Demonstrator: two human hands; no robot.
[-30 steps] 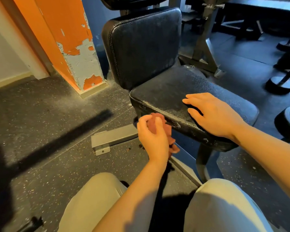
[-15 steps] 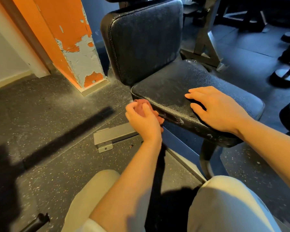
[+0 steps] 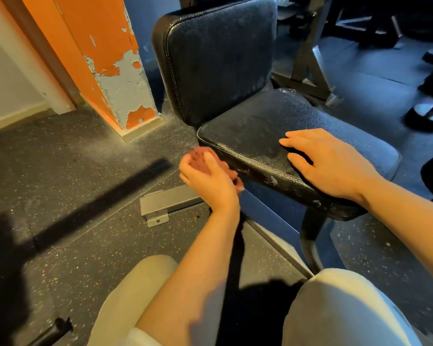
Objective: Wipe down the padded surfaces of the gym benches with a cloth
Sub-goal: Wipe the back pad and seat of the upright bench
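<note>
While the right hand (image 3: 333,163) lies flat on the seat pad (image 3: 260,126), the left hand (image 3: 208,178) apparently grips the blurred cloth (image 3: 198,156).

Left hand (image 3: 208,178) curled in a grip, right hand (image 3: 328,163) flat, fingers straight.

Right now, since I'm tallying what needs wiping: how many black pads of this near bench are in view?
2. The upright back pad stands behind the seat pad, which the right hand rests on. A third pad may sit above, cut off at the frame's top.
</note>
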